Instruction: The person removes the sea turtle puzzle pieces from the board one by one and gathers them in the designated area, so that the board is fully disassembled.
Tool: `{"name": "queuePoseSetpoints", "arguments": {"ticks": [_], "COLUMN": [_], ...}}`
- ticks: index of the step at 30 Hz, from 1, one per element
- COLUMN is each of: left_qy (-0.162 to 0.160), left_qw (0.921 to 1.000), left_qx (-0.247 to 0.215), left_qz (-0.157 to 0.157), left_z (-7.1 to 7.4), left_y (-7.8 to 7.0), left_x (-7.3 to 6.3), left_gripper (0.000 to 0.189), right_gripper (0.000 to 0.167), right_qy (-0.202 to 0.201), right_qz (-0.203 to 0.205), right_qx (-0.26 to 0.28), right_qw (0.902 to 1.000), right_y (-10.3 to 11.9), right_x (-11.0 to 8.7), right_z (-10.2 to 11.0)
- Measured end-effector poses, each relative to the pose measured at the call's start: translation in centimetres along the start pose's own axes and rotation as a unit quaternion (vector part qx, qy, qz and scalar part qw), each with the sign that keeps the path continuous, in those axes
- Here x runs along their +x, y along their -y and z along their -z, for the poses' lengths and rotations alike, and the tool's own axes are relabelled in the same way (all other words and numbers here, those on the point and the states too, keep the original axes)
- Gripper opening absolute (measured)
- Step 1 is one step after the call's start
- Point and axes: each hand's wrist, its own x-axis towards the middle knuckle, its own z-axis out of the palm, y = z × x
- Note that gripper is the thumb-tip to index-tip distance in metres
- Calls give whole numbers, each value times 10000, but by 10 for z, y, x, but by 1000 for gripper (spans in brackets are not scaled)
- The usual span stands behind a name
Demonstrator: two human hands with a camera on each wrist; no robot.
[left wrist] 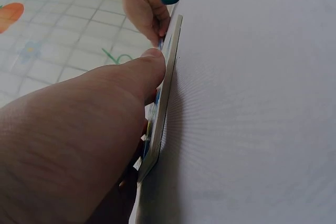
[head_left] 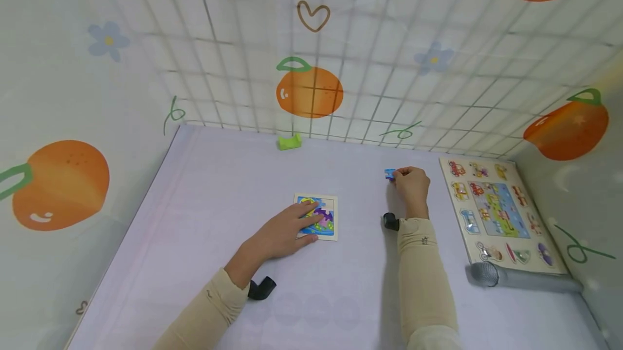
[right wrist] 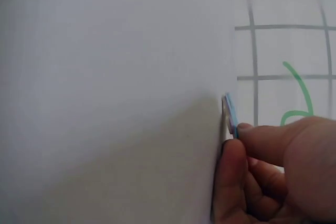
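A small square jigsaw puzzle (head_left: 333,233) with a pale frame and a colourful picture lies on the table. My left hand (head_left: 284,226) rests on it with fingers spread, covering part of the picture; a gap shows near its upper right. In the left wrist view, the thumb of the left hand (left wrist: 89,124) lies along the edge of the puzzle board (left wrist: 167,95). Right of the board, my right hand (head_left: 413,186) pinches a blue puzzle piece (head_left: 389,173) between thumb and fingers. The right wrist view shows that piece (right wrist: 231,115) edge-on, close to the table.
A larger picture board (head_left: 506,250) with vehicle pieces lies at the right, a grey microphone (head_left: 530,278) along its near edge. A green notched block (head_left: 290,142) sits at the back by the grid-patterned curtain (head_left: 243,58). Fabric walls border the table (head_left: 204,177).
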Motion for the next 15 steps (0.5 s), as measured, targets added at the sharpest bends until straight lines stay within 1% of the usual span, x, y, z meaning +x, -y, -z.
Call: {"name": "queuePoseSetpoints", "arguments": {"ticks": [7, 15], "left_qy": [-13, -8], "left_qw": [10000, 10000], "left_qx": [37, 80], "left_qz": [-22, 29], "left_z": [-1, 0], "left_y": [0, 0], "left_x": [1, 0], "left_gripper": [61, 60], "right_gripper": [34, 34], "right_qy": [-103, -143], "right_qz": [23, 47], "right_qx": [-176, -271], "right_qw": [9998, 9995], "right_y": [-2, -3], "right_x": [-2, 1], "right_z": [0, -4]}}
